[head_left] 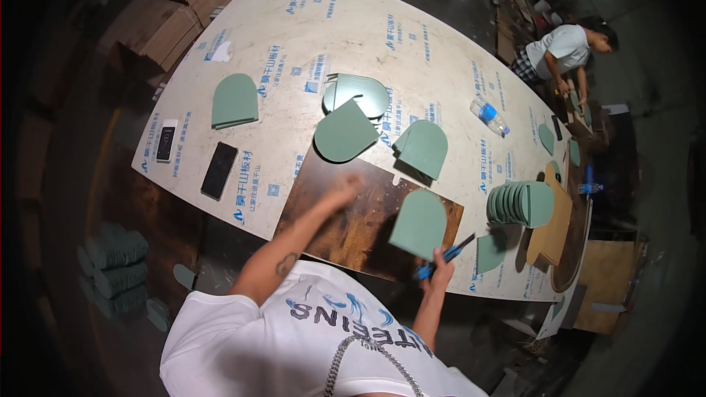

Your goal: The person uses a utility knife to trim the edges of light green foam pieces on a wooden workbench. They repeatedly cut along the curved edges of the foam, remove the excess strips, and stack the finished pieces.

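Note:
My right hand (439, 273) is closed on a blue-and-black handheld tool (450, 254), perhaps a cutter, and on the lower edge of a green arch-shaped panel (421, 222). That panel is raised and casts a shadow on the dark wooden board (353, 231). Over the same board is my left hand (344, 190), smeared by motion, so its fingers cannot be made out. Beyond it rests another green panel (346, 132), overlapping a small pile of shinier panels (359, 94). To the right lies a fanned pair of green panels (423, 148).
Green panels (235, 99) also sit at the left of the printed table (294, 44). Two phones (219, 170) lie near the left edge. A water bottle (489, 116) and a row of green panels (518, 204) are on the right. Another person (562, 51) works at far right.

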Action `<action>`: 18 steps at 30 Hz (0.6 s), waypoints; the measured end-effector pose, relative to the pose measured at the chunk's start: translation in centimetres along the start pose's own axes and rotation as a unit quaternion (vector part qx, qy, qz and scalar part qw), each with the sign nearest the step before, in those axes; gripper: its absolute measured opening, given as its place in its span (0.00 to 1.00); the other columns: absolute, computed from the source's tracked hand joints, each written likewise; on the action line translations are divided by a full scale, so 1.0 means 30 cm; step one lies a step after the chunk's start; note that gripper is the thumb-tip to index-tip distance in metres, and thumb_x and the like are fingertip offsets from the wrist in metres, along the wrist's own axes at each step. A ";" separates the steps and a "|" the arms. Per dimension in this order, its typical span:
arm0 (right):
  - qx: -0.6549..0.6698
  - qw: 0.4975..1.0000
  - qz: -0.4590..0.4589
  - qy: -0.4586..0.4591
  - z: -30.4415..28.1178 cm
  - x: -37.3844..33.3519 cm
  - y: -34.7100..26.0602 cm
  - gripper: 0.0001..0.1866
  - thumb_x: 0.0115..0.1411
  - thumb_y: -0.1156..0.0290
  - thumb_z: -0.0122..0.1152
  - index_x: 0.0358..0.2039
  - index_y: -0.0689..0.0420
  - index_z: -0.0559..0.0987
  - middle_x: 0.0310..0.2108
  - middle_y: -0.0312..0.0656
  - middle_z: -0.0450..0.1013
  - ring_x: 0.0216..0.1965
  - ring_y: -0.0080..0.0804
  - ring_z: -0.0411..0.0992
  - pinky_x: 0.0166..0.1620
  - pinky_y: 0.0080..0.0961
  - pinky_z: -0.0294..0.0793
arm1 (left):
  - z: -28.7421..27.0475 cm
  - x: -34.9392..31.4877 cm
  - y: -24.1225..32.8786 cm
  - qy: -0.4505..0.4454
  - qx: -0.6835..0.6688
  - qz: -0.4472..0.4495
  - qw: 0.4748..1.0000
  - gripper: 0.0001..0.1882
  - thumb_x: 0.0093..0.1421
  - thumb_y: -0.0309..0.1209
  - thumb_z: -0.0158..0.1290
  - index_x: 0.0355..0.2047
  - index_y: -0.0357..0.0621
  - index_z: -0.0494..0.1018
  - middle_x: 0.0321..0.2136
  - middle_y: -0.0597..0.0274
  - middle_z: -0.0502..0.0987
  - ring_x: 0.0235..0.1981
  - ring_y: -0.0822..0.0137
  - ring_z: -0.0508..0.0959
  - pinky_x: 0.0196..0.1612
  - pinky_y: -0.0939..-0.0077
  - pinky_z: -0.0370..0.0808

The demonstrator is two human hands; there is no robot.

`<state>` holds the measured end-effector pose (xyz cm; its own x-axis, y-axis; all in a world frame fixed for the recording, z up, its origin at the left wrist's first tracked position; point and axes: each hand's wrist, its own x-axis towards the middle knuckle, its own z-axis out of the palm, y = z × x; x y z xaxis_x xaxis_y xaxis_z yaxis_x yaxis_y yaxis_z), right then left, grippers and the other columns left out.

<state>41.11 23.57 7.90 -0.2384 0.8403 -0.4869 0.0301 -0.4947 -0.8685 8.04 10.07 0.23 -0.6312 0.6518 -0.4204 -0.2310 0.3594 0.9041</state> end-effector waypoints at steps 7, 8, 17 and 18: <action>0.002 0.995 -0.085 -0.050 0.369 0.589 -0.178 0.22 0.64 0.69 0.64 0.55 0.66 0.74 0.33 0.38 0.75 0.24 0.31 0.71 0.28 0.28 0.73 | -0.447 0.351 0.015 0.285 0.207 0.091 0.932 0.37 0.54 0.42 0.63 0.58 0.29 0.67 0.54 0.33 0.72 0.57 0.42 0.73 0.60 0.58 0.70; -0.011 0.996 -0.070 -0.051 0.420 0.637 -0.173 0.20 0.64 0.68 0.64 0.53 0.65 0.76 0.32 0.38 0.75 0.22 0.31 0.70 0.27 0.28 0.73 | -0.487 0.376 0.001 0.269 0.211 0.113 0.933 0.37 0.54 0.41 0.64 0.58 0.29 0.67 0.55 0.33 0.72 0.57 0.44 0.73 0.60 0.60 0.71; -0.168 0.971 -0.083 0.145 0.292 0.441 0.139 0.15 0.64 0.63 0.63 0.38 0.65 0.80 0.30 0.44 0.79 0.29 0.30 0.75 0.29 0.30 0.74 | -0.466 0.372 0.101 0.027 0.048 0.001 0.998 0.15 0.59 0.32 0.61 0.42 0.33 0.77 0.35 0.57 0.81 0.36 0.63 0.80 0.41 0.71 0.75; -0.124 0.983 -0.057 0.126 0.300 0.324 0.173 0.14 0.66 0.64 0.62 0.39 0.64 0.79 0.31 0.43 0.79 0.28 0.29 0.75 0.28 0.28 0.74 | -0.489 0.366 0.102 -0.003 0.041 0.007 0.999 0.15 0.61 0.32 0.60 0.43 0.33 0.77 0.34 0.59 0.80 0.36 0.64 0.80 0.39 0.71 0.75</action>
<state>30.22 27.18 -0.49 -0.0062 0.9306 -0.3661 0.2608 -0.3519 -0.8990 -10.46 8.53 -0.51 -0.6298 0.6604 -0.4090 -0.1607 0.4044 0.9004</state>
